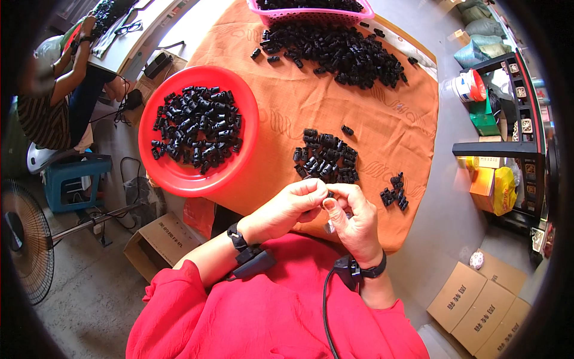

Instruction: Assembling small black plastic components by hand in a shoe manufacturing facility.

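Observation:
My left hand (288, 205) and my right hand (355, 216) meet at the near edge of the orange-covered table, fingertips pinched together. Between them is a small black plastic part (330, 194), mostly covered by the fingers. Something small and pale shows below my right fingers, too hidden to name. Just beyond my hands lies a cluster of black cylindrical plastic pieces (327, 157). A smaller group of black pieces (394, 192) rests to the right of my right hand. To the left, a red round tray (247, 149) holds many more such cylinders.
A large black heap (344, 54) spreads at the table's far side, before a pink basket (335, 17). At left are a fan (27, 239), a blue stool (75, 185) and a seated person (54, 102). Cardboard boxes (478, 311) and a black shelf (496, 148) stand at right.

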{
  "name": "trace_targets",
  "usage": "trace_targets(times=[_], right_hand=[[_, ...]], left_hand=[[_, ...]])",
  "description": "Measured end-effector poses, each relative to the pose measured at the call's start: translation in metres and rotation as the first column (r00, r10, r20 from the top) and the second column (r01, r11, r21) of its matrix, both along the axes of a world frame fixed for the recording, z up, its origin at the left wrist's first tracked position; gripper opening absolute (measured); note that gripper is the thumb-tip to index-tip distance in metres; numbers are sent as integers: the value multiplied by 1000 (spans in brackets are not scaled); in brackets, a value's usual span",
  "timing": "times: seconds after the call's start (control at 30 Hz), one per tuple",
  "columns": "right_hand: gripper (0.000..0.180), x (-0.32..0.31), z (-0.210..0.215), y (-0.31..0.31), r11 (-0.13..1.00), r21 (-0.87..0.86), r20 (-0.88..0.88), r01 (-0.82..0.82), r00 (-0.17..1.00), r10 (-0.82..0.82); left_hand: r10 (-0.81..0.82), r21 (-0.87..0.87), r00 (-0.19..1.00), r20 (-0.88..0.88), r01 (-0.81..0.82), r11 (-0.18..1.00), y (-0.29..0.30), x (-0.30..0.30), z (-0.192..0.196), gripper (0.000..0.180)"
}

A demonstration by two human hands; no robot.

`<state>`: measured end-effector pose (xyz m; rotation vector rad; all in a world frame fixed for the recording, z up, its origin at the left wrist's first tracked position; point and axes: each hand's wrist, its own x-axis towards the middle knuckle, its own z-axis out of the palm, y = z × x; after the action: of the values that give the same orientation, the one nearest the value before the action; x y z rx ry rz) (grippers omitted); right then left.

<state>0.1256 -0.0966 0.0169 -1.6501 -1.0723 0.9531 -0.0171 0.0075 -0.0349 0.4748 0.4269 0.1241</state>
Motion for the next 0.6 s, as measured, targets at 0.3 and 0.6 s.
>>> trace_targets(times=[0.3,0.6], right_hand=[[15,-3,-6,3,997,28,72,70,995,-72],[12,-1,0,5,996,-31,-15,80,997,-80]], left_hand=[[46,-29,998,-33,-46,999,-9,7,1,23],[14,-34,998,-65,-16,999,-8,6,9,23]])
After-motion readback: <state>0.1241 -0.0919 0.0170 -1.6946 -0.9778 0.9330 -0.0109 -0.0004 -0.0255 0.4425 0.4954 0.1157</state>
